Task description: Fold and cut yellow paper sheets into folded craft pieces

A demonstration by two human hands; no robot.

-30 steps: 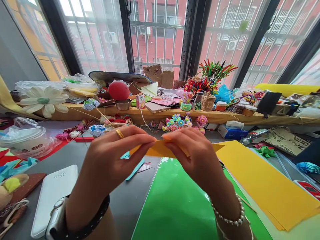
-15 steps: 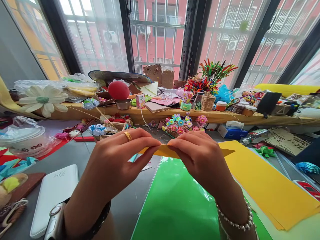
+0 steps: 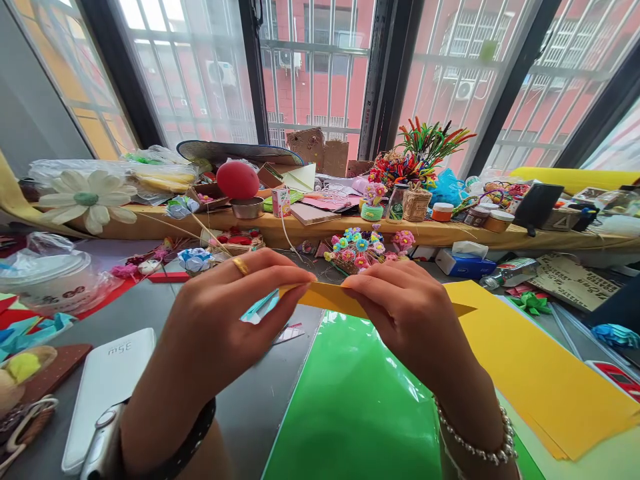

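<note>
Between both hands a narrow piece of yellow paper point(image 3: 330, 298) is held up, its upper edge pinched. My left hand point(image 3: 240, 313), with a gold ring, grips it between thumb and index finger. My right hand point(image 3: 407, 310) pinches the same edge a short way to the right, and a pointed yellow end sticks out past it. Much of the paper is hidden behind the fingers. Below the hands lies a shiny green sheet point(image 3: 360, 400). Larger yellow sheets point(image 3: 540, 367) lie stacked to the right of my right hand.
A white power bank point(image 3: 110, 393) lies at the left, near a lidded plastic cup point(image 3: 50, 280). Flower crafts point(image 3: 360, 247) stand behind the hands. A tissue box point(image 3: 465, 261) and a plastic bottle point(image 3: 510, 272) are at the back right. Craft materials crowd the window ledge point(image 3: 300, 230).
My left hand has slid a little left along the paper's edge, and my right hand has shifted slightly right. More yellow paper shows between them.
</note>
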